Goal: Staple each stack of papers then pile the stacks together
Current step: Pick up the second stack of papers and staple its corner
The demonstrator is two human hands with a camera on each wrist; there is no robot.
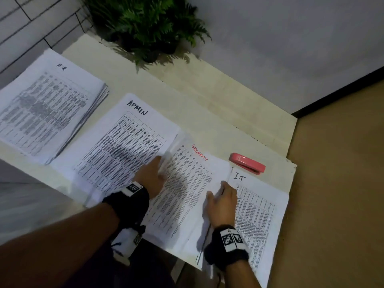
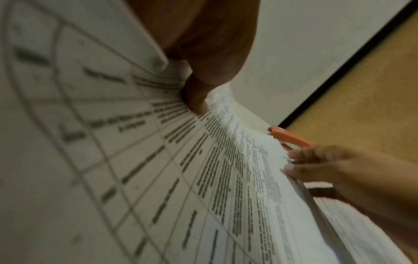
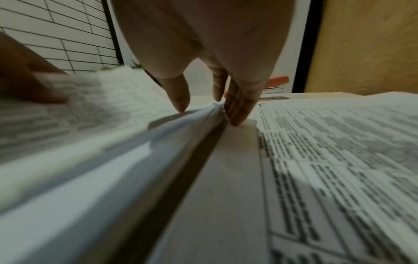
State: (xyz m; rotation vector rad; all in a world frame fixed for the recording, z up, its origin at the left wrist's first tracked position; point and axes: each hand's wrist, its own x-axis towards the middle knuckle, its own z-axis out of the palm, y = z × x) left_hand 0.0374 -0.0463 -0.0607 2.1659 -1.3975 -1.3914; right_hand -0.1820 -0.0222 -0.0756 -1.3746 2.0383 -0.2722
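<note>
Four printed paper stacks lie in a row on the table: H.R (image 1: 47,109), ADMIN (image 1: 124,142), SECURITY (image 1: 187,194) and I.T (image 1: 257,215). My left hand (image 1: 160,163) holds the SECURITY stack (image 2: 226,169) at its left edge, fingertips tucked out of sight between it and the ADMIN sheet. My right hand (image 1: 218,190) pinches the right edge of that stack (image 3: 113,125), thumb on top and fingers (image 3: 237,107) down its side against the I.T stack (image 3: 339,160). That edge stands slightly raised. A pink stapler (image 1: 247,166) lies untouched just beyond the I.T stack.
A potted fern (image 1: 149,28) stands at the table's far side against the wall. The table (image 1: 228,104) ends close to the right of the stapler, with tan floor (image 1: 342,183) beyond it. The H.R stack overhangs the left end.
</note>
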